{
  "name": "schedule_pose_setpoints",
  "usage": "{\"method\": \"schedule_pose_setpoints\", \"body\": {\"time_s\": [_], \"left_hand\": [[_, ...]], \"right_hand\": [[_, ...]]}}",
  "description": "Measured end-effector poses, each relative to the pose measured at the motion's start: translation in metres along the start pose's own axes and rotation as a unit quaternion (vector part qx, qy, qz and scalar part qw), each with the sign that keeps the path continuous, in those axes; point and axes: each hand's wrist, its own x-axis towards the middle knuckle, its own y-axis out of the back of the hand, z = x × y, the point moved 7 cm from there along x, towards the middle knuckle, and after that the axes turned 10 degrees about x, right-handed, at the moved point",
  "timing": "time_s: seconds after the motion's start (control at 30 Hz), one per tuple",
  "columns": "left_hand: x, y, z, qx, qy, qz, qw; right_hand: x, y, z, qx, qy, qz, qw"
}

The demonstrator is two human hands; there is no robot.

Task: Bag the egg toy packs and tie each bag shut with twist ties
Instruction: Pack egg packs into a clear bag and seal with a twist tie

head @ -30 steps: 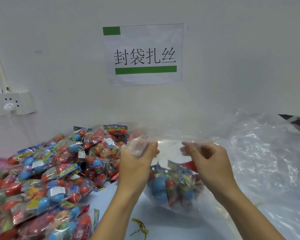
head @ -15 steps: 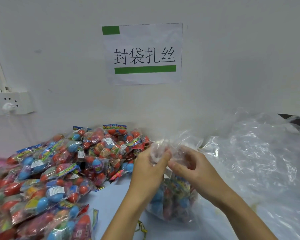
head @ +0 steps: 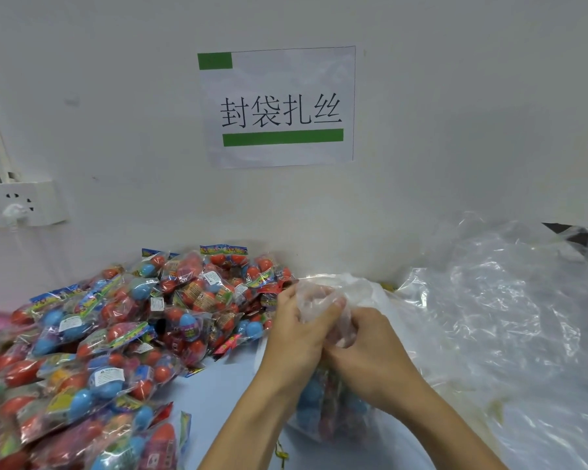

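A clear plastic bag (head: pixel 323 412) holding egg toy packs with blue and red eggs stands on the table in front of me. Its gathered top (head: pixel 323 293) bunches up between both hands. My left hand (head: pixel 296 337) grips the bunched neck from the left. From the right, my right hand (head: pixel 370 347) holds the same neck, and the two hands touch. A yellow-green twist tie (head: pixel 280 454) lies on the table below my left forearm.
A large heap of egg toy packs (head: pixel 116 334) fills the left side of the table. A pile of loose clear plastic bags (head: pixel 506 317) spreads over the right. A white wall with a paper sign (head: pixel 279 106) and a power socket (head: pixel 17 201) stands behind.
My hands, which held the bag mouth spread apart, have come together and gathered the top into a bunched neck. The bag has stayed in place.
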Motion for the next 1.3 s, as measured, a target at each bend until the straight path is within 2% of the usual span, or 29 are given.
{"method": "schedule_pose_setpoints", "body": {"time_s": [0.17,0.33,0.43,0.53,0.6,0.7,0.83,1.0,1.2,1.3], "left_hand": [[0.000,0.002,0.009,0.022,-0.034,-0.043,0.998],[0.001,0.019,0.013,0.180,-0.075,0.035,0.980],[0.004,0.028,-0.003,0.185,-0.020,0.073,0.980],[0.003,0.024,-0.027,0.149,0.087,0.083,0.981],[0.002,0.015,-0.040,0.050,0.150,0.057,0.986],[0.004,0.004,-0.049,-0.060,0.185,0.005,0.981],[0.005,0.005,-0.051,-0.062,0.193,-0.023,0.979],[-0.002,0.004,-0.053,-0.015,0.250,-0.082,0.965],[-0.008,-0.003,-0.049,-0.047,0.278,-0.119,0.952],[-0.012,-0.009,-0.049,-0.077,0.294,-0.127,0.944]], "right_hand": [[0.000,0.010,0.005,0.008,-0.048,0.045,0.998],[0.005,0.029,0.019,0.044,-0.081,0.131,0.987],[0.007,0.039,0.026,0.137,-0.109,0.178,0.968],[0.006,0.042,0.030,0.239,-0.130,0.205,0.940],[0.006,0.037,0.030,0.298,-0.137,0.201,0.923],[0.005,0.027,0.030,0.346,-0.154,0.181,0.908],[0.007,0.026,0.029,0.330,-0.150,0.168,0.917],[0.009,0.034,0.024,0.205,-0.107,0.149,0.961],[0.010,0.031,0.021,0.252,-0.096,0.108,0.957],[0.010,0.037,0.022,0.255,-0.091,0.124,0.955]]}}
